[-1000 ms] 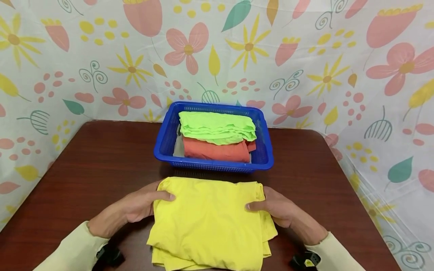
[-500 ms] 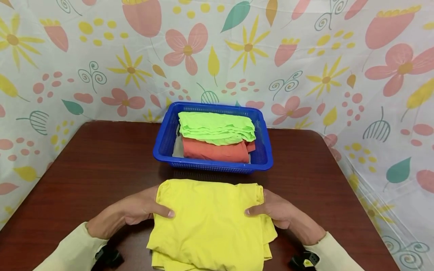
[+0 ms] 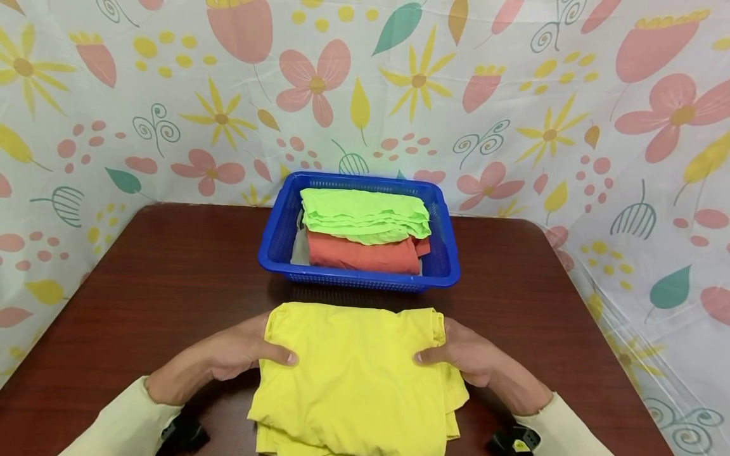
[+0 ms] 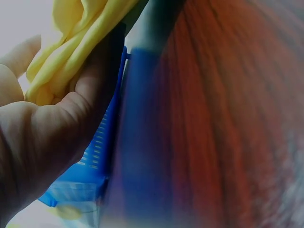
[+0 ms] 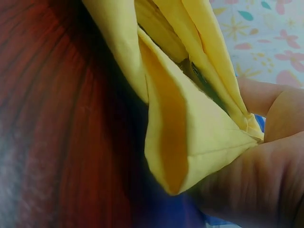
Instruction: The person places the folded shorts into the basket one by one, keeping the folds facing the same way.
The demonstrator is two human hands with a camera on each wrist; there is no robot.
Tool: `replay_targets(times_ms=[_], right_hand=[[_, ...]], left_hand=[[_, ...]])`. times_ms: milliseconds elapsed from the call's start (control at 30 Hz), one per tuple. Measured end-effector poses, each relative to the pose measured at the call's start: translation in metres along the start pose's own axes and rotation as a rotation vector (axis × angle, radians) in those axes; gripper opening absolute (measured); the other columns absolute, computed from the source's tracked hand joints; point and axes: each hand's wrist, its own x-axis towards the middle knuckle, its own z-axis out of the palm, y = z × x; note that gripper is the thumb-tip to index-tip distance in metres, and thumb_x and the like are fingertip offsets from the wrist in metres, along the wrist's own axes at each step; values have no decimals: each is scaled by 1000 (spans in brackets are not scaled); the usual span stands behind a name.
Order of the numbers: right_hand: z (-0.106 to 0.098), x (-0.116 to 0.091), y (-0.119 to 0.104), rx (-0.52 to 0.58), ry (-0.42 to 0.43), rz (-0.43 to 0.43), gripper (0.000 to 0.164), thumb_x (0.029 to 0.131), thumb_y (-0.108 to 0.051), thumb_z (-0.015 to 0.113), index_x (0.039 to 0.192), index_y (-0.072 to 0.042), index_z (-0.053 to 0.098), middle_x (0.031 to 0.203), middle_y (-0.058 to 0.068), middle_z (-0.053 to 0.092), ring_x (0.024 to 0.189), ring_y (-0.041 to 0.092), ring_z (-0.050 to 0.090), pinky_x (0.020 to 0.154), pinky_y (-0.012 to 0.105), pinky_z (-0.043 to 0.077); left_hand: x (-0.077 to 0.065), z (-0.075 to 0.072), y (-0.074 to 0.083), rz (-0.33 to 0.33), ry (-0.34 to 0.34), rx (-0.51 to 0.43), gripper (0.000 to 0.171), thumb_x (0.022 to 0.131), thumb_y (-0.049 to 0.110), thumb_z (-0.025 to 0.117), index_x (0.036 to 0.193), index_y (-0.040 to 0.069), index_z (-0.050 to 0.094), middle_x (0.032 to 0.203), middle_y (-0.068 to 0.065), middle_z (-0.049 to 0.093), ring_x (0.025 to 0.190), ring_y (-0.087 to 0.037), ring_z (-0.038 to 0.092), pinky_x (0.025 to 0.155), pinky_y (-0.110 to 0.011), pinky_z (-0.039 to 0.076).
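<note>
A folded yellow garment [image 3: 353, 380] lies in front of the person at the near side of the table, its lower edge cut off by the frame. The left hand [image 3: 242, 350] grips its left edge, thumb on top and fingers hidden underneath. At the opposite edge the right hand [image 3: 470, 353] holds it the same way. Bunched yellow layers [image 4: 71, 52] sit between thumb and fingers in the left wrist view. In the right wrist view, loose folds of the cloth [image 5: 204, 118] hang open beside the gripping hand.
Behind the garment stands a blue plastic basket [image 3: 365, 278]. It holds a folded bright green cloth [image 3: 365, 212], a folded red cloth [image 3: 362, 253] and something grey [image 3: 300, 247]. The dark wooden table [image 3: 188, 266] meets a flower-printed curtain [image 3: 365, 82] at the back.
Both hands and the garment's far edge have come slightly nearer the person since a second ago. Both thumbs sit a little lower in the head view. The basket stays put.
</note>
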Motion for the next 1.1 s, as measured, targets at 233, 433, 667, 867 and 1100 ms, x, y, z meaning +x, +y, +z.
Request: replay_targets(times_ms=[233,433,667,867,1100], right_hand=[[0,-1,-2,-2,4,-10,52,94,2,76,136,8,47,116,15,72,106,29,75,89,43,63],[2,-4,-6,-6,-19,-25,48,95,2,75,135,8,49,115,14,72,106,28,75,90,43,63],[3,-9,-12,-32,-39,-75,46,94,3,75,134,9,52,114,14,73,105,28,75,88,42,63],[4,-8,-16,-47,-59,-110,51,95,4,74,138,9,48,117,14,72,108,28,75,90,43,63],[4,-15,-20,-47,-68,-117,49,96,4,74,138,9,50,117,15,74,107,30,75,88,44,63]], left_hand=[[-1,2,4,10,-25,11,64,99,-1,70,153,-5,36,138,-25,64,123,-30,67,100,-41,58],[-5,5,9,7,-46,11,66,101,0,68,156,-3,32,142,-25,62,127,-29,65,102,-40,56],[-10,9,17,9,-32,48,67,101,1,69,156,-2,31,142,-22,62,127,-26,65,104,-37,55],[-12,11,23,28,-32,76,65,101,1,69,156,-2,34,142,-22,62,127,-26,65,105,-37,54],[-13,15,25,24,-20,65,68,101,2,71,156,-1,31,141,-22,63,126,-26,66,104,-38,56]])
